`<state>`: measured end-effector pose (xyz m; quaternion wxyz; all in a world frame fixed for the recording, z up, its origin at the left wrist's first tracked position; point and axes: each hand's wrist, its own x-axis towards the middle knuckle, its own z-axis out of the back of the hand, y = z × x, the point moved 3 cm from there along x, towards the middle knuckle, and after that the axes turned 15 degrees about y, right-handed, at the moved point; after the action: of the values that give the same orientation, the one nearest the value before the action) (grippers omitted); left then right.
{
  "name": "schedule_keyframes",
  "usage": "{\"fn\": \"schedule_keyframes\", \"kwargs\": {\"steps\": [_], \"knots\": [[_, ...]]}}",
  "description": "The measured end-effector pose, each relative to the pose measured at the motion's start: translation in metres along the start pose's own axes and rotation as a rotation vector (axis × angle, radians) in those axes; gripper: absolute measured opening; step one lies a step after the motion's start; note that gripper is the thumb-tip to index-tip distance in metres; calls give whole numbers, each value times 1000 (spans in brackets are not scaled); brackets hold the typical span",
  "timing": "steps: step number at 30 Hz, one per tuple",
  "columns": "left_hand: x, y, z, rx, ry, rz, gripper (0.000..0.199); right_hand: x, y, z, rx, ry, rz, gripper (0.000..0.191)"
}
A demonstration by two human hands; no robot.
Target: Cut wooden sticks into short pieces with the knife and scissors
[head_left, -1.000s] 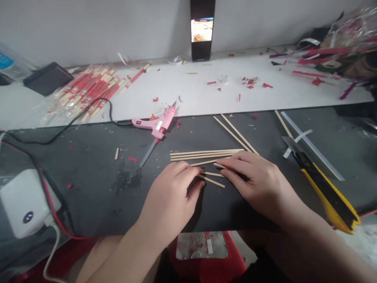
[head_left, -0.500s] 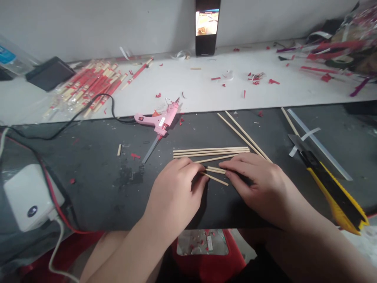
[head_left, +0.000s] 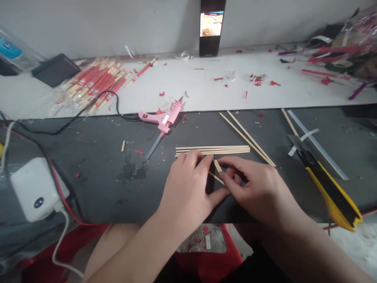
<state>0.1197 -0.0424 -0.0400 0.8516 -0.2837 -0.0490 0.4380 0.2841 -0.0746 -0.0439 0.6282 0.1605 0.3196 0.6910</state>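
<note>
Short sticks partly behind fingers

Flat greyish light; soft shadow on the table beneath left hand and right hand. Phone screen glares, partly washed out. Bottle at left edge stretched, blurry.

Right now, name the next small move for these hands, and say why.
I'd probably have the left hand draw the slanting stick in beside the two short sticks: the right hand seems to pinch them side by side, while the slanting stick lies apart, at a different angle, between the hands.
</note>
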Motion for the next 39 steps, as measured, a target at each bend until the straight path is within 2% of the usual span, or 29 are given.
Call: {"fn": "schedule_keyframes", "kwargs": {"steps": [6,15,19,25,31,35,39], "knots": [[6,0,-2,2,-15,7,52,1,-1,-1,21,-2,-75,22],[9,-1,-1,-44,-6,-91,32,3,-1,3,8,-4,-96,17],[10,-5,-2,-43,9,-135,36,4,-1,4,45,-1,-125,17],[13,-1,1,-40,45,-168,51,3,-3,5,116,32,-183,16],[15,-1,2,3,72,-192,41,2,-3,6,159,54,-189,14],[16,-5,2,23,45,-198,39,3,-4,5,223,31,-177,11],[14,-7,10,48,-47,-294,45,0,-7,12,413,-24,-151,18]]}}
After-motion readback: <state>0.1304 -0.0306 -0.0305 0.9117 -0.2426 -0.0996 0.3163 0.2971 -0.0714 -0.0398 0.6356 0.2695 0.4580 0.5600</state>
